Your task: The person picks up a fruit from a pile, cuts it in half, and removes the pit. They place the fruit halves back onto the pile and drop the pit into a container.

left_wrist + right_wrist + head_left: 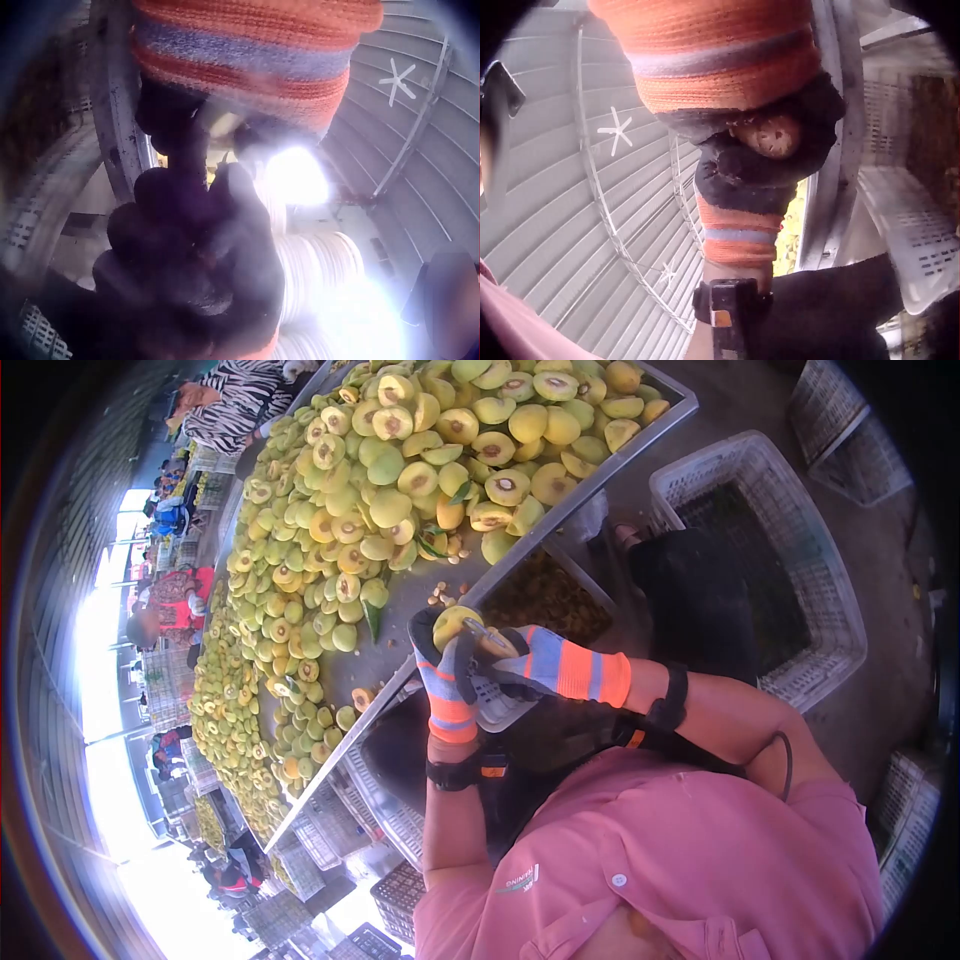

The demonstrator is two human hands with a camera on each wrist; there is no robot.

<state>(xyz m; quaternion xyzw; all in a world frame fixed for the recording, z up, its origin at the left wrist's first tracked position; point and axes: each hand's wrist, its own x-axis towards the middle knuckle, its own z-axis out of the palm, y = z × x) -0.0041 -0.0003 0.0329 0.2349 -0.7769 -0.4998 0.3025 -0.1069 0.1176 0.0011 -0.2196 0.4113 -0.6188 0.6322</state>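
Note:
Both hands wear gloves with dark palms and orange and grey cuffs, and meet over the near edge of a metal table. My left hand (445, 675) grips a yellow-green peach (457, 624) from below and the side. My right hand (545, 663) grips a small metal pitting tool by its wooden handle (497, 646); the metal end lies against the peach. In the right wrist view, the round end of the handle (778, 136) shows within the dark glove. The left wrist view is dim, and the peach is mostly hidden behind gloved fingers.
A heap of halved peaches (390, 510) covers much of the table, whose metal rim (590, 485) runs beside the hands. Loose pits (443, 594) lie near the left hand. A white plastic crate (840, 600) stands at right. Other people (180, 600) work along the far side.

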